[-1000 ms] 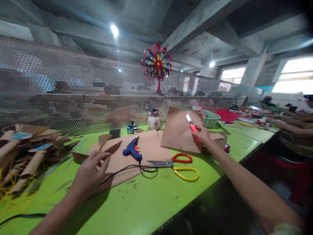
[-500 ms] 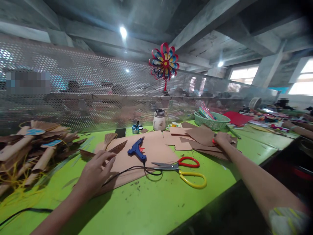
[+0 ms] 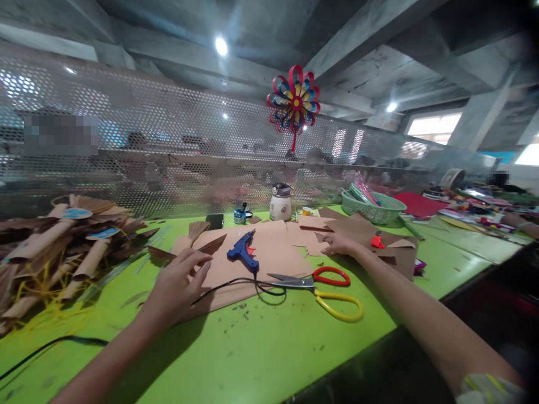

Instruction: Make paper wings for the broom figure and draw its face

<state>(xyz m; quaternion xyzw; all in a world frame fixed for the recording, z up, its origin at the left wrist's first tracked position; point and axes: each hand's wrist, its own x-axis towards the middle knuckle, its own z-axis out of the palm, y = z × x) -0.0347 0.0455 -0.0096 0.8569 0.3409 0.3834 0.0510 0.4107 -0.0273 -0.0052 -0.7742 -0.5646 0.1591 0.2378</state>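
My left hand hovers over or rests on the left end of a large brown paper sheet. Its fingers are loosely bent and apart, with nothing in them. My right hand reaches over a small brown paper piece, fingers apart at its right edge; contact is hard to judge. A blue glue gun lies on the sheet between my hands. Scissors with one red and one yellow handle lie in front. Beside my right forearm, a small red object sits on dark brown paper.
Rolled brown paper pieces with yellow strings are piled at left. Along the back stand a small blue bottle, a white jug and a green basket. The glue gun's black cord crosses the sheet. A perforated metal screen rises behind.
My right hand has moved left from the red object to the small paper piece, leaving the red object on the brown paper. My left hand looks nearly unchanged. The view has shifted slightly.
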